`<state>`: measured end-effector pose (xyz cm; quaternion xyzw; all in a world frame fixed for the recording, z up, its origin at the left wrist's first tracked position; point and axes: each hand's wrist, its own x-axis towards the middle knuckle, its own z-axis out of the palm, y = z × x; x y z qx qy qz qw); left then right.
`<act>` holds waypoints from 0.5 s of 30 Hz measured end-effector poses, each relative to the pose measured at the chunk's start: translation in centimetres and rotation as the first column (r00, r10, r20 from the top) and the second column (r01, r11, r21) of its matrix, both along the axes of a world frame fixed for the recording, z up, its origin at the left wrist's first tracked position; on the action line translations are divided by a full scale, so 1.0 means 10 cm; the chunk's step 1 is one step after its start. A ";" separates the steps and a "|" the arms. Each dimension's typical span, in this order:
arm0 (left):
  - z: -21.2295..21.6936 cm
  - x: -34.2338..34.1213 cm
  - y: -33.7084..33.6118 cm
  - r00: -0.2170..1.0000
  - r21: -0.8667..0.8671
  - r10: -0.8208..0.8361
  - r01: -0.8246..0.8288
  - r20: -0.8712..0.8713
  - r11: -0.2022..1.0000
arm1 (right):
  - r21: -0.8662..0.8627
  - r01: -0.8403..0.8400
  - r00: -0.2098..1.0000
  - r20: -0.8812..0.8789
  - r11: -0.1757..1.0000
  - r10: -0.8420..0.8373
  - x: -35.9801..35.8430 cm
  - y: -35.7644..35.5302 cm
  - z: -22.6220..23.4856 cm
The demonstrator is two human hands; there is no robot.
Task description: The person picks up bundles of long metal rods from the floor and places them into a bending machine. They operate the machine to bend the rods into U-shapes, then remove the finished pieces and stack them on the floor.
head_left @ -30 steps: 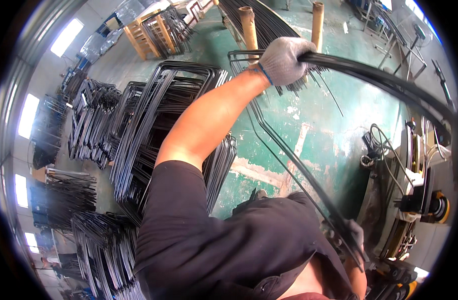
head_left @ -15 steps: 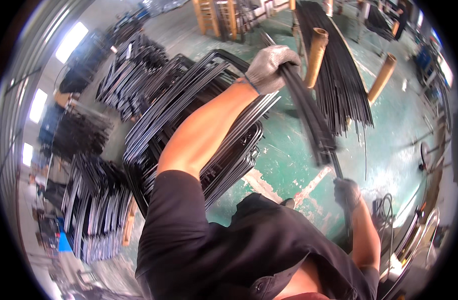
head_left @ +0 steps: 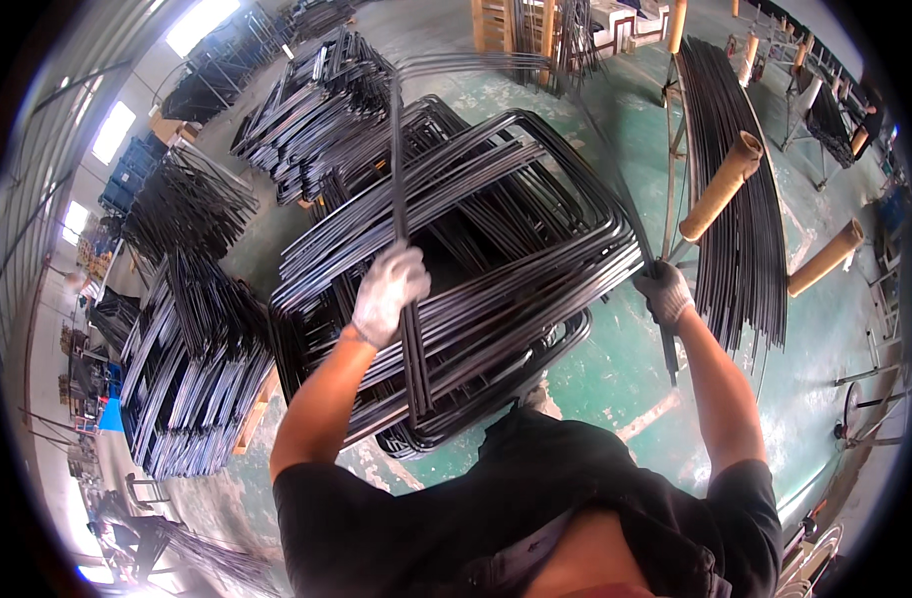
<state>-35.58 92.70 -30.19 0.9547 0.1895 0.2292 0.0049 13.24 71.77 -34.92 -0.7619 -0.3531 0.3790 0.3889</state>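
Green-painted concrete floor (head_left: pixel 615 369), workshop hall, daylight from windows along the left wall.

Left hand (head_left: pixel 388 291): light grey work glove, fingers curled shut around one leg of a bent black metal rod frame (head_left: pixel 401 179). Grip sits partway along that leg; the rod continues down past the glove and up away from it, then arcs across the top of the view, blurred along that span.

Right hand (head_left: pixel 665 292): dark glove, fingers closed on the opposite leg of the same frame. A short length of rod projects below this glove toward the floor. Both arms raised and spread, so the frame hangs between the hands, above the stack directly in front of the person.

Stack of bent frames (head_left: pixel 496 249): many black rounded-rectangle rod loops piled flat in overlapping layers, resting on the floor just beyond the person's dark shirt. The held frame overlaps it in view; cannot tell whether they touch.

Right of the stack: long straight black rods (head_left: pixel 740 199) laid on a rack, draping over it, with cardboard-coloured tubes (head_left: pixel 720 189) standing out from the rack posts.

Left and far left: further piles of bent frames (head_left: pixel 192 369), some on wooden pallets (head_left: pixel 255 424). More piles at upper left (head_left: pixel 316 100). Wooden pallets (head_left: pixel 496 25) stand at top centre.
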 end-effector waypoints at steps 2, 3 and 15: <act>-0.45 -0.32 0.00 0.979 -0.418 0.125 -0.046 0.162 0.907 | -0.005 -0.122 0.965 0.232 0.992 0.120 -0.04 0.52 -0.08; -0.60 -0.34 -0.12 0.916 -0.632 0.224 0.039 0.331 0.774 | 0.040 -0.159 0.951 0.273 0.986 0.143 -0.06 0.78 -0.20; -1.59 -0.76 0.04 0.864 -0.112 0.326 -0.393 -0.384 0.912 | -0.189 -0.283 0.853 0.398 0.940 0.336 -0.57 2.09 -0.72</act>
